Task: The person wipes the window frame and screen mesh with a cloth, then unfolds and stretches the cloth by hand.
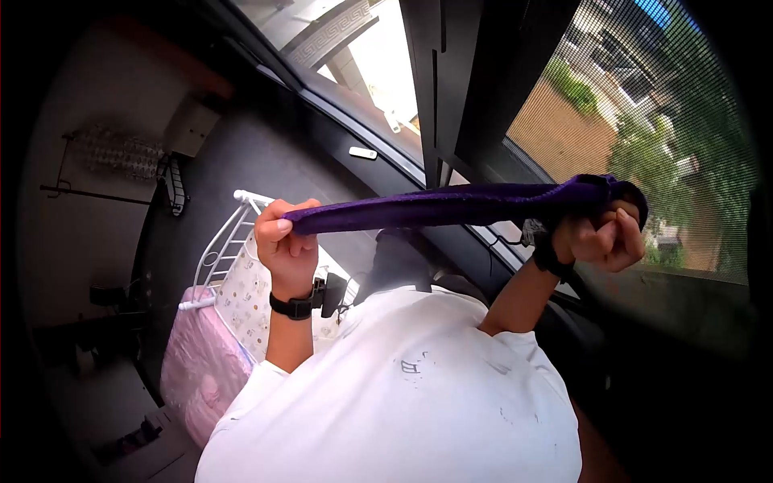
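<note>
A long purple cloth (435, 208) is stretched nearly level between my two hands, in front of my white shirt. My left hand (287, 245) pinches its narrow left end between thumb and fingers. At the right, my right hand (600, 239) is closed on the wider, bunched end, with part of the cloth looped over the back of the fingers. A black strap with a dark device is on my left wrist, and another black strap circles my right wrist.
A white metal bed frame (233, 233) with a patterned mattress and pink bedding (201, 362) stands at the left. Large windows with a mesh screen (676, 161) rise at the right. A small white object (363, 153) lies on the dark surface by the window.
</note>
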A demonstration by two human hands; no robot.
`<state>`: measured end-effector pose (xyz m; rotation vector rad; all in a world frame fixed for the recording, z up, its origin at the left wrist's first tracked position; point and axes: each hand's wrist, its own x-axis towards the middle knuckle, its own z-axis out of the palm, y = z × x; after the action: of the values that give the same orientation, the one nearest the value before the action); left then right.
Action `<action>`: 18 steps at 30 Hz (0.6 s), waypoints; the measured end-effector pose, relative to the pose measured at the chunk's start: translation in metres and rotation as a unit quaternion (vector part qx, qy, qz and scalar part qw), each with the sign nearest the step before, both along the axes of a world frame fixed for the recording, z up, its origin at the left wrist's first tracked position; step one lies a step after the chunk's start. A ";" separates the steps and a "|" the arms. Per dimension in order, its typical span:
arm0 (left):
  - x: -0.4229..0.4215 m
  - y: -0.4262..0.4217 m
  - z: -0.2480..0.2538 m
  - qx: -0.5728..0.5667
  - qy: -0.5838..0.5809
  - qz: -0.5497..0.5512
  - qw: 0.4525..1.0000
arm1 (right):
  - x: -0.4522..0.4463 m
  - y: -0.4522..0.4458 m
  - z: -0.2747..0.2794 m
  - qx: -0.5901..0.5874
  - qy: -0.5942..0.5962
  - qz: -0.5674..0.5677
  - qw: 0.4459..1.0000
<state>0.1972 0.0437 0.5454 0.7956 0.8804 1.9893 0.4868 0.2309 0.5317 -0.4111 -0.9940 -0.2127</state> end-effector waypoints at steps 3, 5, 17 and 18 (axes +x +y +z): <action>0.002 -0.014 -0.004 0.025 0.002 -0.032 0.999 | -0.021 0.009 0.001 0.031 -0.052 0.001 0.998; 0.021 -0.016 -0.005 0.015 0.007 -0.051 0.999 | -0.033 0.001 0.005 -0.050 -0.127 -0.015 0.991; 0.079 0.003 0.004 0.105 -0.004 -0.253 0.962 | 0.053 -0.030 0.019 -0.001 -0.082 -0.064 0.995; 0.079 0.004 0.007 0.106 -0.014 -0.250 0.962 | 0.063 -0.033 0.023 0.015 -0.041 -0.078 0.996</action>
<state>0.2766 0.0475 0.5520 0.9949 0.3965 1.6496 0.5499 0.1982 0.5547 -0.4557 -1.0396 -0.3881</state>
